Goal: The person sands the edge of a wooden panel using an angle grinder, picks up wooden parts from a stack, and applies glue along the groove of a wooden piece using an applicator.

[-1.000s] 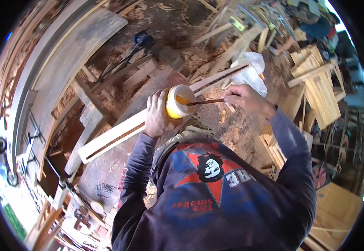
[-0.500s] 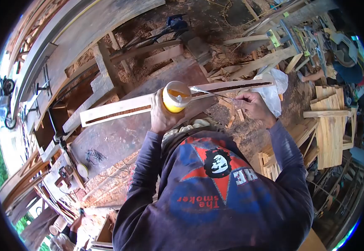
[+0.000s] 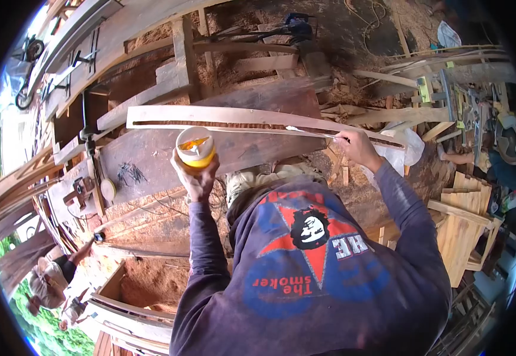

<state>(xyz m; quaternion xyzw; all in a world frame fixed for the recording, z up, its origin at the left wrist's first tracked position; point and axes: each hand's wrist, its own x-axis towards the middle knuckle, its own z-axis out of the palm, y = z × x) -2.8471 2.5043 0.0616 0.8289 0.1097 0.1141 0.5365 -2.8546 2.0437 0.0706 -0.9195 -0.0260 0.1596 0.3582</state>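
Observation:
My left hand (image 3: 197, 178) is wrapped round a plastic tub (image 3: 196, 148), white at the rim and yellow below, with white stuff inside. In my right hand (image 3: 357, 148) is a thin stick (image 3: 317, 134), its far end coated in white paste. That end lies at the long slot of a pale wooden board (image 3: 210, 113); whether it touches the slot's wall I cannot tell. The board lies across a dark worktop (image 3: 258, 145), its right part near my right hand. Held apart from the board, the tub overlaps its near edge in view.
A clear plastic bag (image 3: 409, 147) is under the board's right end. Stacked timber (image 3: 462, 225) stands at right, and a sawdust-filled box (image 3: 151, 285) at lower left. Other people are at the far left (image 3: 50, 279) and the right edge (image 3: 501, 172).
My left hand has moved the tub left, away from the stick. My right hand has brought the stick's coated end from beside the tub to the board's slot. The view has shifted.

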